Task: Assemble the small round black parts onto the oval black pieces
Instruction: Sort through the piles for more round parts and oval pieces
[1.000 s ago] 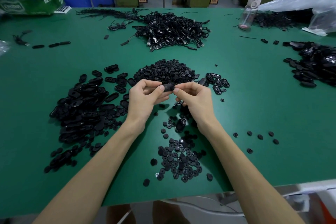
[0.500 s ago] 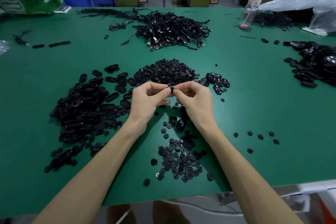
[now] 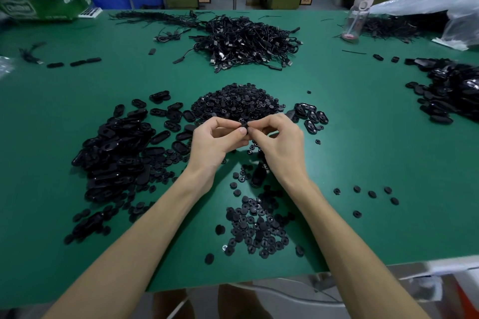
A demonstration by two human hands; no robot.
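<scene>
Now my left hand point(image 3: 215, 142) and right hand point(image 3: 280, 140) have drawn closer, each grip pinching the same small part point(image 3: 243, 124); seating probably nearly done.

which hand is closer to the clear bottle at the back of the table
Right. The right hand is in front and left of the clear bottle; the left hand lies farther left.

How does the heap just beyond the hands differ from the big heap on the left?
The round heap holds small discs in a tight mound; the oval heap holds bigger, elongated pieces. The round heap looks matte, while the oval heap is glossier and spread wider. Both are black and lie on the green table.
</scene>
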